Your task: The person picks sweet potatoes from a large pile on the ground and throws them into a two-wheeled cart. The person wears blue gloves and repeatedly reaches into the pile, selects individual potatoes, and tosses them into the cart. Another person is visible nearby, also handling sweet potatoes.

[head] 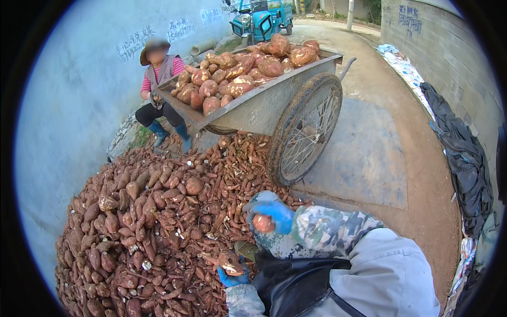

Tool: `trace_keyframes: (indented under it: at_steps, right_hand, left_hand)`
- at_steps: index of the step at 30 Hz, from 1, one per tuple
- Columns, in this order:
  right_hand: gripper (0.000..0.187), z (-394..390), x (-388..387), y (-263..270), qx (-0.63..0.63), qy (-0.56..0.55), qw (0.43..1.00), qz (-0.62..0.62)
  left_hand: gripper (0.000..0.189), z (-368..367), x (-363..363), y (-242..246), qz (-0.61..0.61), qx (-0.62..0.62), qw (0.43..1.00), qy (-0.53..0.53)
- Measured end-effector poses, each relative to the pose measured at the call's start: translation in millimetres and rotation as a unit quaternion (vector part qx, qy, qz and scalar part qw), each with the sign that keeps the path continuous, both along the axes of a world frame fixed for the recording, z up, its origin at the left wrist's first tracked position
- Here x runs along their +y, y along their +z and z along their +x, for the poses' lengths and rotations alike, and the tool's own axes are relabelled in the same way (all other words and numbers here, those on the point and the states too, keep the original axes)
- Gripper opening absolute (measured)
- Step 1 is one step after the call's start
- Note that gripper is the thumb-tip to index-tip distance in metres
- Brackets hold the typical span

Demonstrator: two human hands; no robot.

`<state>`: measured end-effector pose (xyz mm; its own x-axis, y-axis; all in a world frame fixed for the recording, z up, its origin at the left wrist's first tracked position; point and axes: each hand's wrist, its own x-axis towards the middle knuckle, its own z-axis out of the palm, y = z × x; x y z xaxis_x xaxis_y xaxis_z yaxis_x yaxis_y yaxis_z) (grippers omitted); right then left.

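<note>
My right hand (273, 216), in a blue glove and somewhat blurred, grips a round reddish sweet potato (263, 223) above my camouflage-clad knee. Lower and to the left, my left hand (234, 275), also blue-gloved, holds a large sweet potato (231, 263) with pale scraped patches from beneath. Both hands are beside a wide heap of sweet potatoes (138, 222) of many sizes, some with white broken ends. A metal handcart (253, 115) ahead carries large sweet potatoes (241, 71). A black apron (297, 277) covers my lap.
A person (158, 71) in a brown hat and blue boots sits beyond the heap, by the painted wall (79, 79). The cart's spoked wheel (307, 130) stands close ahead. A teal cargo tricycle (261, 20) is farther back. Dark sheeting (459, 158) lies along the block wall at right.
</note>
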<state>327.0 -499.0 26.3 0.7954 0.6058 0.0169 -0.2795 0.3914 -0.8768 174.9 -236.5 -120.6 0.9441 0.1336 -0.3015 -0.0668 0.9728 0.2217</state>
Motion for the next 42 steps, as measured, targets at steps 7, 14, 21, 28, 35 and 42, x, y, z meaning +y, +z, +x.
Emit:
trace_keyframes:
  at_steps: [7,14,21,28,35,42]
  right_hand:
    - [0.027,211,-235,125,-0.063,-0.454,0.865,0.203]
    - [0.066,264,-209,192,-0.232,-0.647,0.714,-0.13]
    - [0.079,-33,-11,38,-0.281,0.11,0.897,-0.322]
    - [0.068,-51,-30,20,-0.061,-0.151,0.976,-0.147]
    - [0.07,66,-174,37,0.077,-0.473,0.877,0.028]
    - [0.067,263,-267,244,-0.12,-0.668,0.719,-0.147]
  left_hand:
    - [0.058,-8,-8,13,0.083,0.044,0.995,0.014]
    - [0.059,1,-25,22,0.1,0.05,0.994,-0.015]
    - [0.06,23,-56,108,0.252,-0.095,0.963,-0.03]
    - [0.068,29,-88,158,0.337,-0.046,0.93,-0.137]
    - [0.057,24,-78,147,0.255,-0.004,0.961,-0.104]
    - [0.061,26,-76,139,0.269,0.017,0.959,-0.09]
